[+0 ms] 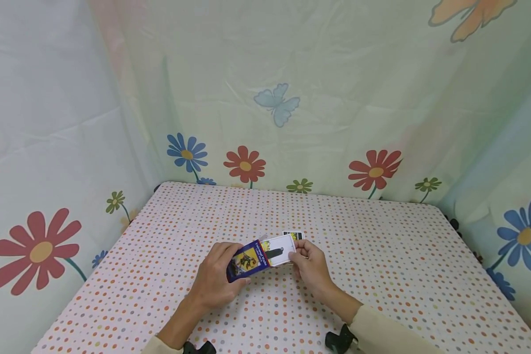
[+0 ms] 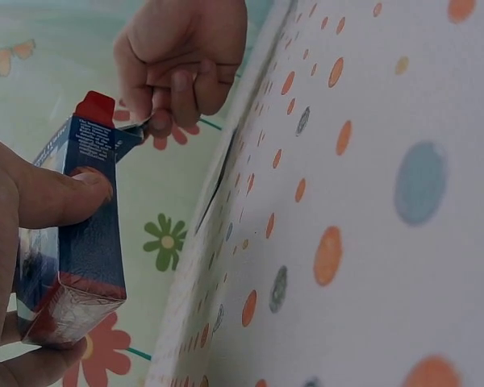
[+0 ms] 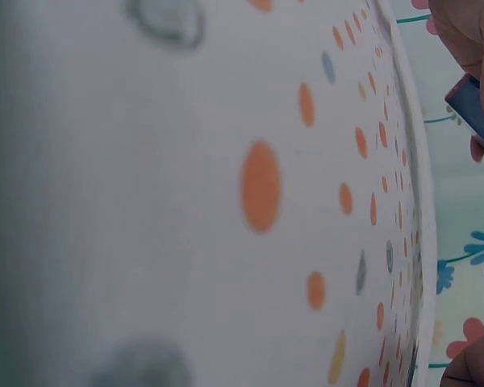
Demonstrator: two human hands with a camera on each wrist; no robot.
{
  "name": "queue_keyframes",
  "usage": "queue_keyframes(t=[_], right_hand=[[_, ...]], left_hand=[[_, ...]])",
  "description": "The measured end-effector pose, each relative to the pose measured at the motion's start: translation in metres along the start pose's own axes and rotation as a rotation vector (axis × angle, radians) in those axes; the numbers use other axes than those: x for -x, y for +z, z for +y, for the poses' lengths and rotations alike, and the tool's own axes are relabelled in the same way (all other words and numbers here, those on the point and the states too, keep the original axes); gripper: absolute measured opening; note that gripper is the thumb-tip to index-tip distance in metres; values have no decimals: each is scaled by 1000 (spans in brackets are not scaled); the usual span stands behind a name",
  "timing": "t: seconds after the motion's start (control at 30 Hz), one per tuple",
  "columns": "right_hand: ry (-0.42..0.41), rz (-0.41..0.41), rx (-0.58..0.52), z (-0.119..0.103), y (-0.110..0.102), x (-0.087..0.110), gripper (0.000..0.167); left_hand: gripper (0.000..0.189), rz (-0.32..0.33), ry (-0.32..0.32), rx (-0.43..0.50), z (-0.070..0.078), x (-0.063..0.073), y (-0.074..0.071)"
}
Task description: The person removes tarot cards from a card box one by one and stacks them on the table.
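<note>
A small dark blue card box (image 1: pixel 248 261), printed "Universal Waite" with a yellow picture on its face, is gripped by my left hand (image 1: pixel 214 275). The thumb lies along its side in the left wrist view, where a red flap (image 2: pixel 95 107) stands up at the box's end. Out of that end reaches a white card (image 1: pixel 280 250) with a dark shape on it. Thumb and fingers of my right hand (image 1: pixel 313 268) pinch the card's far end. In the right wrist view only part of the box (image 3: pixel 472 109) and bits of both hands show at the right edge.
Just behind the right fingers a small printed card (image 1: pixel 294 234) lies on the dotted tablecloth (image 1: pixel 380 255). A flowered curtain (image 1: pixel 318 147) hangs along the table's back and sides.
</note>
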State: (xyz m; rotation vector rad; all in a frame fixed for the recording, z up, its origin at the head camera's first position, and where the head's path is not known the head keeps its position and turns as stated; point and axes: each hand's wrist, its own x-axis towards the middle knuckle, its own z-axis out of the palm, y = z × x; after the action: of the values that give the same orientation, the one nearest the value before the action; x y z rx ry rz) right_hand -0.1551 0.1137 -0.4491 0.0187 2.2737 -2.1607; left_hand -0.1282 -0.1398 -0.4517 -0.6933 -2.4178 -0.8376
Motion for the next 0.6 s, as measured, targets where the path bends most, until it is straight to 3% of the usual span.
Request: queue_keyframes(t=[0.6], right_hand=[[-67,45,7,3,-15,-9,28]], left_hand=[[72,11,3,5,0,0,1]])
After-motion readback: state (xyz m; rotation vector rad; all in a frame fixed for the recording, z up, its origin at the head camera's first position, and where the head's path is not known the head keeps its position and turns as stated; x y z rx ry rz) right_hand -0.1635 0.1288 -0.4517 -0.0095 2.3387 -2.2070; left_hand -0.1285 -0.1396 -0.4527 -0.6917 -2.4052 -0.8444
